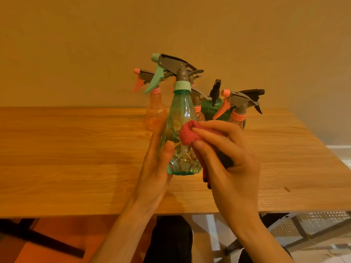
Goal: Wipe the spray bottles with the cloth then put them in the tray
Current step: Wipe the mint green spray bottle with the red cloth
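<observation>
Two hands, left (154, 168) holding green bottle (181, 133), right (230, 166) pinching red cloth (188, 134).

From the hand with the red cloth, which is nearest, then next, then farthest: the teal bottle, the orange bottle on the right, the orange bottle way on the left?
Judged from the right hand in the head view:
1. Teal spray bottle: right beside it, with the red cloth pressed on its side.
2. Right orange spray bottle: just behind the fingers.
3. Left orange spray bottle: farthest, beyond the teal bottle, by the wall.

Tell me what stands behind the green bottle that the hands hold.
Behind the green spray bottle stand orange spray bottles and a dark green one. Their lower parts are covered, and no tray shows.
</observation>
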The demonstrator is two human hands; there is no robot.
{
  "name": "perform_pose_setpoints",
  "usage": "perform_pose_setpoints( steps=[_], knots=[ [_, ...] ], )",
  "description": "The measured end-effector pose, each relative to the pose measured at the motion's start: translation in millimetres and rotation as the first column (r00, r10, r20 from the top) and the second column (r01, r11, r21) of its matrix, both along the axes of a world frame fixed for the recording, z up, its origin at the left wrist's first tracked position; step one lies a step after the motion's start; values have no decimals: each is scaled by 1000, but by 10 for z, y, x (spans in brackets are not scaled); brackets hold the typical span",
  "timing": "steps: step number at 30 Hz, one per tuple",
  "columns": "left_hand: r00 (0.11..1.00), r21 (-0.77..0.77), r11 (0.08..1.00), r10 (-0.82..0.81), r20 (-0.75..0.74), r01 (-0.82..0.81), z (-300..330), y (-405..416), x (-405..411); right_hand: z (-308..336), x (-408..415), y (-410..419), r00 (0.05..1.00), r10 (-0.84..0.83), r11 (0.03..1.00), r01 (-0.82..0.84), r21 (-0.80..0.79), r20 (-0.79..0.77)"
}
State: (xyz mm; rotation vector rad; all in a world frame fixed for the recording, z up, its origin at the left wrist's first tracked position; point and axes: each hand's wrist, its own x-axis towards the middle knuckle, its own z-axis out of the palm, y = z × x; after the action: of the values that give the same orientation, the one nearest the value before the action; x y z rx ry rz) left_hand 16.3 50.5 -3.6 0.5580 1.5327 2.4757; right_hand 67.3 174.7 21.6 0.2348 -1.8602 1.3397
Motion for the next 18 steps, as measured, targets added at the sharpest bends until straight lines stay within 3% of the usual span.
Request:
perform_pose_setpoints(
  steps=[7,18],
  knots=[
    [983,-107,992,52,-176,-71,-44,-10,18,13,23,-4,995,40,989,-27,-144,86],
    [915,-211,939,182,-361,-270,-58,-51,-10,194,-70,17,988,109,992,-101,-80,107]
  ],
)
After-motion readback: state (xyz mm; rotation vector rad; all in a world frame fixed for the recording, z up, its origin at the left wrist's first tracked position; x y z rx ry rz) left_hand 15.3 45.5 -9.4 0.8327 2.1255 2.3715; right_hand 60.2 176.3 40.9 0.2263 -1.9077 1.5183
